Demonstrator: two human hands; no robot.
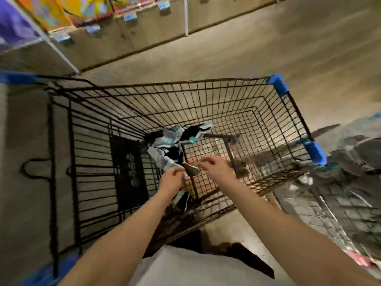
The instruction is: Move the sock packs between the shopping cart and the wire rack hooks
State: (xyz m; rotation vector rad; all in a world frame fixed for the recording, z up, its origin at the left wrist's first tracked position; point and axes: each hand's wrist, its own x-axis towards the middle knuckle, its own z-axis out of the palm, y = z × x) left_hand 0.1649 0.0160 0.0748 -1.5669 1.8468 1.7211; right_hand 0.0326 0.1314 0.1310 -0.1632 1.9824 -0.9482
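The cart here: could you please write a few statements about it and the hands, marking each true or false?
1. The left hand grips a grey, black and teal packet. True.
2. The cart is made of solid red plastic. False: it is dark wire mesh with blue corner guards.
3. The right hand holds a bottle. False: it holds nothing, fingers loosely curled.
4. Both hands are over the cart's basket. True.
5. Shelves stand beyond the cart. True.

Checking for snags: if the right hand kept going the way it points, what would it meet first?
Probably the packaged item lying in the cart; the right hand points left toward it, though depth is unclear.
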